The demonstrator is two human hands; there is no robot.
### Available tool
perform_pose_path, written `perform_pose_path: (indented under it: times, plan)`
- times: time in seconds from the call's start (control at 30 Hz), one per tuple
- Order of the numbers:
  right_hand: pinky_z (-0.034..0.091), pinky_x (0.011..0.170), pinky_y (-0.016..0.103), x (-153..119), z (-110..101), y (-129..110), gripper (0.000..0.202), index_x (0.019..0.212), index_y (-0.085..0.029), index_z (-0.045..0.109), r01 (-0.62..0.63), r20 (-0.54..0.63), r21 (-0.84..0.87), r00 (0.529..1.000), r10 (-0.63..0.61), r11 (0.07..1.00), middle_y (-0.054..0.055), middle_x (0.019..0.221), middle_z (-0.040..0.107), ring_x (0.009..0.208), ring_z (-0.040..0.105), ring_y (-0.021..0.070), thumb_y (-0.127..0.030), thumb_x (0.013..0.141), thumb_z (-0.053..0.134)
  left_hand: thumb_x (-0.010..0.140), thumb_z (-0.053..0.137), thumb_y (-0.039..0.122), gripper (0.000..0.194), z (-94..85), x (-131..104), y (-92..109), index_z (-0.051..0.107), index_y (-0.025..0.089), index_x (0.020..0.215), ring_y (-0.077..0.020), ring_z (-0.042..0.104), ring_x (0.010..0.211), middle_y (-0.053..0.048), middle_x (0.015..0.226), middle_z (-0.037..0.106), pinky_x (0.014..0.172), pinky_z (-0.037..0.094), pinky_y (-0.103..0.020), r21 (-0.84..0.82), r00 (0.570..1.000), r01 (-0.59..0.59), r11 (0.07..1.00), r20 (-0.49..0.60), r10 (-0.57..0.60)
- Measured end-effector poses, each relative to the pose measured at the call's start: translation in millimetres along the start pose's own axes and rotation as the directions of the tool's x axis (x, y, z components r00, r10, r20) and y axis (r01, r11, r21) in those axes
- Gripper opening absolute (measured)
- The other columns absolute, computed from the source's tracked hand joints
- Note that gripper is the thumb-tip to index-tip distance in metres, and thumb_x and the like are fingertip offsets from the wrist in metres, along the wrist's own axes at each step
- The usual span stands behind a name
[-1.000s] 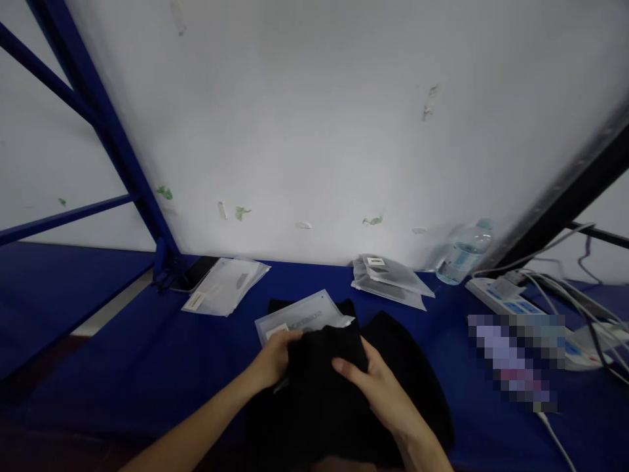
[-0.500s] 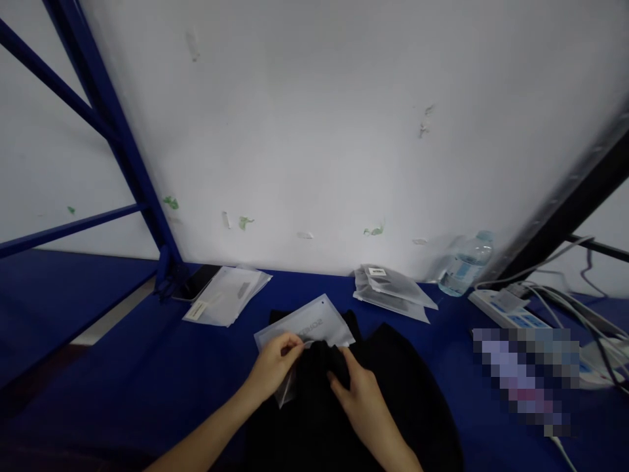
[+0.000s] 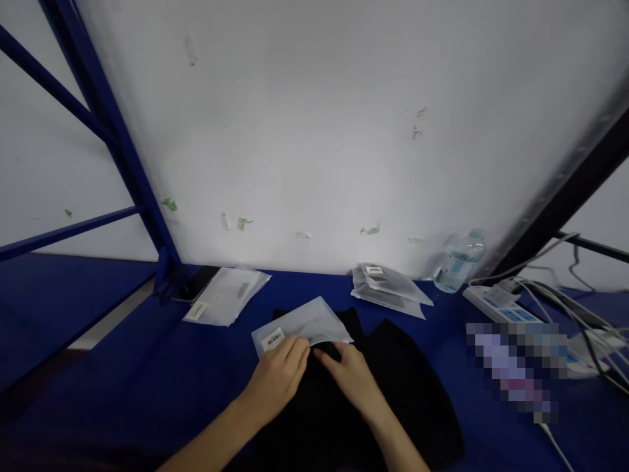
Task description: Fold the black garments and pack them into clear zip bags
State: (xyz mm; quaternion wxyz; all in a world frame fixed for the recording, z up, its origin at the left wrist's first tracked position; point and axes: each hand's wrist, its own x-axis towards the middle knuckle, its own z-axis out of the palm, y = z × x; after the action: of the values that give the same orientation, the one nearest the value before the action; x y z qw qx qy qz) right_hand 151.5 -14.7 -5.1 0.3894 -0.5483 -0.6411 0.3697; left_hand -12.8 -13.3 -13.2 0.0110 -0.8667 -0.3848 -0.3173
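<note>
A frosted plastic zip bag [image 3: 307, 319] with a barcode label lies over black fabric [image 3: 410, 387] on the blue table, its mouth towards me. My left hand [image 3: 281, 368] is closed on the near edge of the bag's mouth, by the label. At the right part of the mouth, my right hand [image 3: 351, 375] has its fingertips tucked inside or under the film, with the thumb bent towards the left hand. It grips a bit of black cloth [image 3: 327, 351] there. A dark shape shows faintly through the film; how much cloth is inside is hidden.
Further frosted bags [image 3: 223, 295] lie back left, beside a dark phone [image 3: 199, 282]. More bags [image 3: 390, 292] rest by the wall, near a water bottle [image 3: 460, 262]. A power strip [image 3: 501, 308] with cables and a blurred-out item [image 3: 511, 370] are at right.
The bag has turned over so its barcode label shows instead of the print. My left hand has come closer to the right hand, and the right fingers have gone in at the bag's mouth.
</note>
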Motion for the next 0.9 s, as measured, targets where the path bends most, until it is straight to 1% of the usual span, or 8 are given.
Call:
perform_pose_path:
  times: [0.17, 0.3, 0.4, 0.47, 0.57, 0.63, 0.8, 0.9]
  plan:
    - [0.049, 0.089, 0.041, 7, -3, 10, 0.029, 0.086, -0.017, 0.073, -0.189, 0.007, 0.323, 0.98, 0.198, 0.927, 0.006, 0.087, 0.075, 0.094, 0.068, 0.0278, -0.042, 0.072, 0.067, 0.099, 0.032, 0.015, 0.023, 2.3, -1, 4, 0.055, 0.017, 0.098, -0.019, 0.062, 0.069, -0.006, 0.08, 0.06, 0.063, 0.052, -0.032, 0.038, 0.996, -0.052, 0.998, 0.072, 0.049]
    - [0.054, 0.077, 0.035, -4, 0, 0, 0.034, 0.086, -0.017, 0.071, -0.331, 0.093, 0.639, 0.929, 0.357, 0.694, 0.007, 0.085, 0.074, 0.089, 0.07, 0.0259, -0.047, 0.073, 0.067, 0.099, 0.032, 0.015, 0.021, 3.1, 0, 3, 0.053, 0.018, 0.099, -0.0186, 0.063, 0.072, -0.005, 0.083, 0.061, 0.064, 0.052, -0.031, -0.012, 0.996, -0.005, 1.0, 0.084, 0.006]
    - [0.054, 0.078, 0.031, -23, 3, -4, 0.034, 0.094, -0.017, 0.069, -0.292, 0.125, 0.774, 0.94, 0.317, 0.562, 0.008, 0.1, 0.072, 0.096, 0.068, 0.0235, -0.046, 0.078, 0.062, 0.098, 0.032, 0.014, 0.02, 2.7, 3, -1, 0.051, 0.02, 0.098, -0.0186, 0.064, 0.076, -0.004, 0.086, 0.062, 0.068, 0.053, -0.031, -0.037, 0.997, 0.041, 0.998, 0.067, -0.039]
    - [0.054, 0.075, 0.029, -35, 5, -1, 0.035, 0.1, -0.018, 0.067, -0.253, 0.073, 0.749, 0.95, 0.304, 0.612, 0.007, 0.1, 0.072, 0.092, 0.068, 0.0211, -0.047, 0.08, 0.062, 0.098, 0.032, 0.014, 0.02, 3.7, 3, -2, 0.051, 0.021, 0.099, -0.0187, 0.065, 0.078, -0.004, 0.087, 0.062, 0.068, 0.053, -0.031, -0.05, 0.996, 0.041, 0.998, 0.086, -0.037]
    - [0.048, 0.047, 0.022, -42, 11, 7, 0.038, 0.099, -0.016, 0.066, -0.261, 0.024, 0.57, 0.953, 0.301, 0.779, 0.0, 0.063, 0.067, 0.052, 0.062, 0.0141, -0.045, 0.075, 0.069, 0.098, 0.032, 0.014, 0.02, 6.5, 2, -1, 0.051, 0.021, 0.102, -0.0189, 0.065, 0.079, -0.005, 0.089, 0.063, 0.069, 0.054, -0.031, -0.056, 0.993, 0.04, 0.998, 0.109, -0.034]
    - [0.042, 0.041, 0.02, -37, 14, 11, 0.037, 0.094, -0.014, 0.066, -0.288, 0.073, 0.577, 0.95, 0.303, 0.764, -0.006, 0.048, 0.056, 0.039, 0.051, 0.0094, -0.044, 0.074, 0.071, 0.098, 0.032, 0.014, 0.021, 7.4, 2, 0, 0.051, 0.02, 0.104, -0.0198, 0.065, 0.079, -0.006, 0.09, 0.063, 0.069, 0.054, -0.032, -0.027, 0.994, 0.03, 0.999, 0.104, -0.027]
    - [0.051, 0.089, 0.027, -17, 28, 13, 0.029, 0.083, -0.014, 0.069, -0.153, 0.023, 0.901, 0.951, 0.308, 0.405, 0.004, 0.087, 0.071, 0.087, 0.068, 0.0162, -0.032, 0.063, 0.081, 0.097, 0.031, 0.011, 0.024, 3.6, -1, -3, 0.053, 0.018, 0.103, -0.0218, 0.064, 0.078, -0.007, 0.088, 0.063, 0.065, 0.053, -0.033, 0.05, 0.982, -0.069, 0.996, 0.182, 0.058]
    - [0.049, 0.095, 0.031, -19, 27, 17, 0.032, 0.087, -0.016, 0.072, -0.177, 0.055, 0.903, 0.951, 0.305, 0.39, 0.006, 0.093, 0.072, 0.093, 0.067, 0.0189, -0.036, 0.064, 0.079, 0.096, 0.032, 0.011, 0.023, 1.7, -6, -5, 0.053, 0.019, 0.1, -0.0206, 0.063, 0.077, -0.005, 0.086, 0.062, 0.066, 0.052, -0.032, 0.047, 0.963, -0.059, 0.997, 0.264, 0.044]
